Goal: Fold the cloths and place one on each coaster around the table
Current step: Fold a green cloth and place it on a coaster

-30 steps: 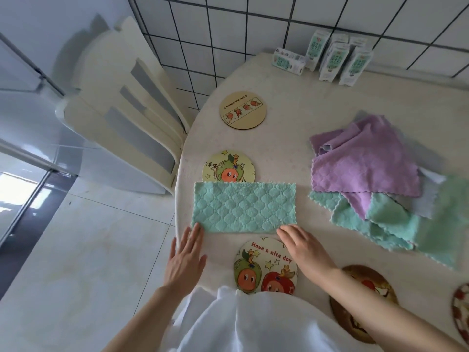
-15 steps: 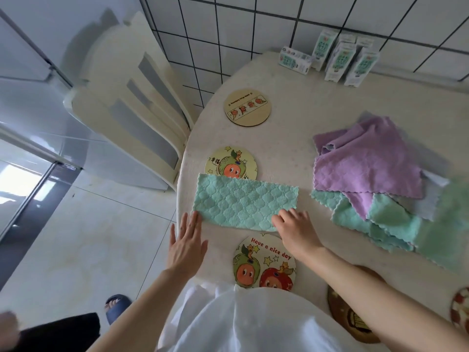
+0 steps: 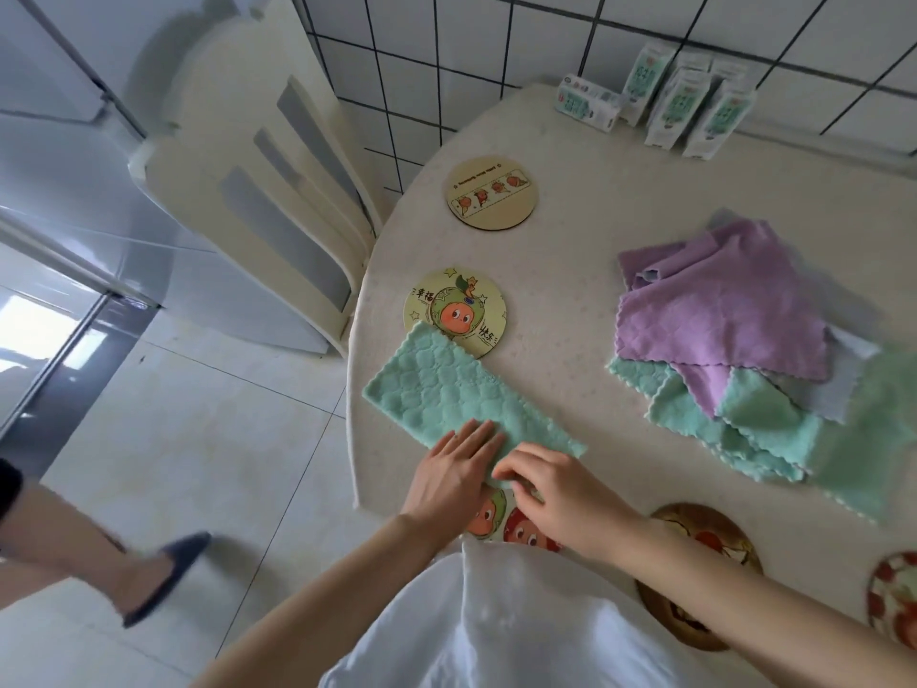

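A green quilted cloth, folded to a long strip, lies slanted at the table's near left edge, its far corner over the orange-character coaster. My left hand lies flat on the strip's near end, fingers straight. My right hand sits beside it with fingers curled at the cloth's near edge; whether it pinches the cloth I cannot tell. Both hands cover most of the "nice day" coaster. A heap of purple, green and grey cloths lies to the right.
A wooden coaster sits farther back, two more coasters at the near right. Small cartons stand against the tiled wall. A cream chair stands left of the table. Another person's leg and shoe are on the floor at left.
The green strip has turned from lying level to slanting, its far corner now over the orange-character coaster. Both hands came together on its near end. A person's leg stepped in at left.
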Motion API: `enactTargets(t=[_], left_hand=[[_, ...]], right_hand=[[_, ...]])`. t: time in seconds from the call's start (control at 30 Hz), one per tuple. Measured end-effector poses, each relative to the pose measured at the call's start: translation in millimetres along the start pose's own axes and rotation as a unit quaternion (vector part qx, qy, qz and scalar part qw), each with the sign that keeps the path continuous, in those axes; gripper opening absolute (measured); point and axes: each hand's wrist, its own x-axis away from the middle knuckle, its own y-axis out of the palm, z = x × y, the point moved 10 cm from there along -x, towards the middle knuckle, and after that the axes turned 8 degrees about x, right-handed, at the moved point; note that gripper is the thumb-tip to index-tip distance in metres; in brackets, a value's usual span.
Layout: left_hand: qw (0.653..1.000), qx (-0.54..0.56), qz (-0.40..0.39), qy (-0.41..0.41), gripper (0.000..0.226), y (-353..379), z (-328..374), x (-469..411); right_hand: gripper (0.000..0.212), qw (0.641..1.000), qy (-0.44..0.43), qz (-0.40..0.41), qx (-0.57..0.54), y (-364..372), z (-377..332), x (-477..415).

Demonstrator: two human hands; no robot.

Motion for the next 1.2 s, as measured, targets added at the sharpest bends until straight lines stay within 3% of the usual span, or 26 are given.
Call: enactTargets(t=[0.13,0.27,0.37,0.47,0.57,0.63,0.77,0.83,0.93,1.0,1.2], left_hand=[[0.999,0.034,-0.039,0.006,0.055,6,-9,12],[0.989,0.114,-0.096,-0.015,0.065,10,-15,29],[0.977,0.193,-0.069,-0.057,0.052,7,-23,37],[0.954,0.263,-0.018,-0.142,0.045,3,-43,45],[0.892,0.35,0.047,-0.281,0.024,-4,-68,54],[0.834,0.406,0.095,-0.362,0.021,-8,-82,59],[0.727,0.524,0.172,-0.409,0.024,-13,-110,59],[0.68,0.567,0.18,-0.427,0.025,-8,-122,59],[0.609,0.621,0.154,-0.469,0.036,6,-134,60],[0.579,0.637,0.144,-0.489,0.038,10,-136,62],[0.531,0.664,0.13,-0.511,0.037,10,-133,62]], right_hand=[[0.027,0.999,0.011,-0.032,0.033,-4,24,-11],[0.063,0.984,-0.015,-0.103,0.147,7,43,-32],[0.089,0.961,-0.063,-0.194,0.184,28,45,-40],[0.082,0.944,-0.108,-0.231,0.207,40,53,-46],[0.069,0.948,-0.099,-0.234,0.19,42,66,-58],[0.059,0.955,-0.056,-0.251,0.149,42,71,-67],[0.032,0.977,0.035,-0.206,0.051,33,64,-100],[0.029,0.987,0.056,-0.152,-0.004,27,57,-119],[0.031,0.982,0.096,-0.159,-0.022,40,59,-136],[0.034,0.978,0.127,-0.166,0.008,50,69,-140],[0.035,0.973,0.173,-0.153,0.0,51,74,-148]])
